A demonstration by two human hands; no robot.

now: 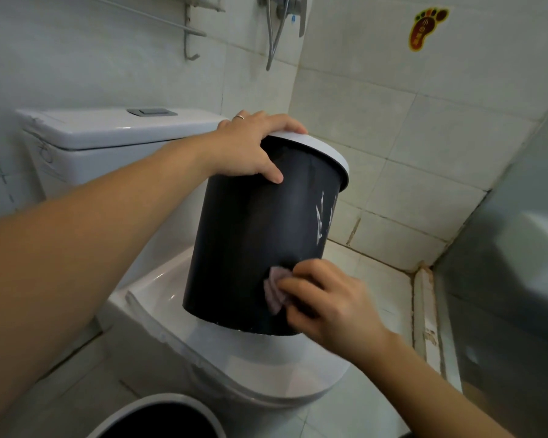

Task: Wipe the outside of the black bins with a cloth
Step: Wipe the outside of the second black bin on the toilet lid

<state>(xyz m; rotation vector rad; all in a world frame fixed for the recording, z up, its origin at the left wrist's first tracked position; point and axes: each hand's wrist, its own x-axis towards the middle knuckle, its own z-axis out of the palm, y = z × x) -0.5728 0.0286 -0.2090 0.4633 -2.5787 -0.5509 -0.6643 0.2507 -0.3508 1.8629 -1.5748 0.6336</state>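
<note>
A closed white toilet lid (266, 368) is seen carrying a black bin (253, 235), which is stood on it tilted, its base edge set on the lid and its white rim leaned toward the tiled wall. The toilet is stood on a pale tiled floor (345, 412), with its white cistern (108, 134) set against the wall behind. On the floor just in front of the toilet, at the lower edge of the view, the grey rim of a second bin (159, 415) is partly shown.
</note>
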